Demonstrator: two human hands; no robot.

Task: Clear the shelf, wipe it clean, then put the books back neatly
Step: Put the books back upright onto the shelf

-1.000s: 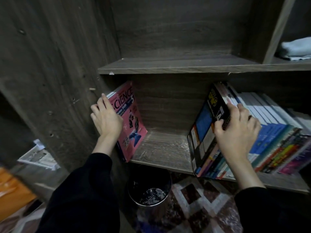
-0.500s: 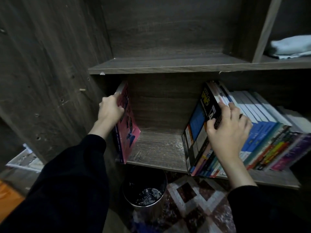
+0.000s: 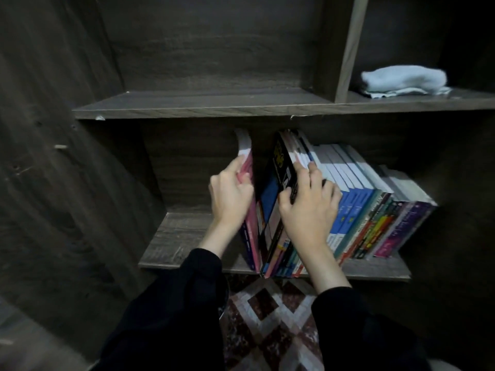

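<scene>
A pink science book [image 3: 247,167] stands upright on the lower shelf [image 3: 171,239], against the left end of a leaning row of books [image 3: 356,210]. My left hand [image 3: 230,199] grips the pink book's front edge, fingers curled round it. My right hand [image 3: 308,207] holds the black-covered book [image 3: 276,183] at the row's left end, thumb on its cover and fingers over the tops of the neighbouring books. The row leans to the right against the shelf's dark right side.
A folded white cloth [image 3: 404,80] lies in the upper right compartment. The upper left shelf board [image 3: 203,103] carries nothing. Left of the books the lower shelf is bare wood. A patterned tile floor [image 3: 267,317] shows below, between my black sleeves.
My left hand carried the pink book from the shelf's far left end rightward, up against the row. My right hand kept hold of the black book. The view shifted left.
</scene>
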